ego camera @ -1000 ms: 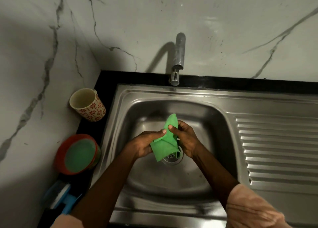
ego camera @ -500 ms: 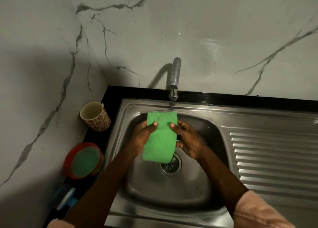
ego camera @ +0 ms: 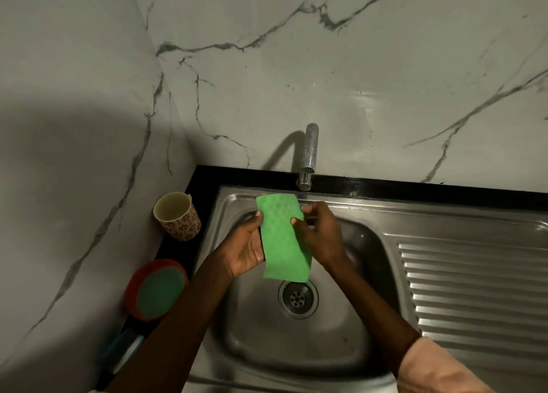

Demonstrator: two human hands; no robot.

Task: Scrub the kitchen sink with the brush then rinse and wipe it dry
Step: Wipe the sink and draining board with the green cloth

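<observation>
A flat green cloth (ego camera: pixel 283 238) is held spread out above the steel sink basin (ego camera: pixel 255 339). My left hand (ego camera: pixel 244 248) pinches its left edge with the thumb on top. My right hand (ego camera: pixel 321 234) pinches its right edge the same way. The cloth hangs just in front of the faucet spout (ego camera: pixel 307 167) and above the drain (ego camera: pixel 297 298). No water runs from the faucet. A blue and white brush (ego camera: pixel 124 352) lies on the dark counter at the lower left, partly hidden by my left arm.
A floral cup (ego camera: pixel 178 217) stands on the black counter left of the sink. An orange-rimmed round dish with green contents (ego camera: pixel 155 291) sits in front of it. The ribbed drainboard (ego camera: pixel 474 291) extends to the right. Marble walls close off the back and left.
The cloth, folded over the drain a second ago, is unfolded flat and lifted toward the faucet. Both hands rose with it. The camera tilted up, showing more wall.
</observation>
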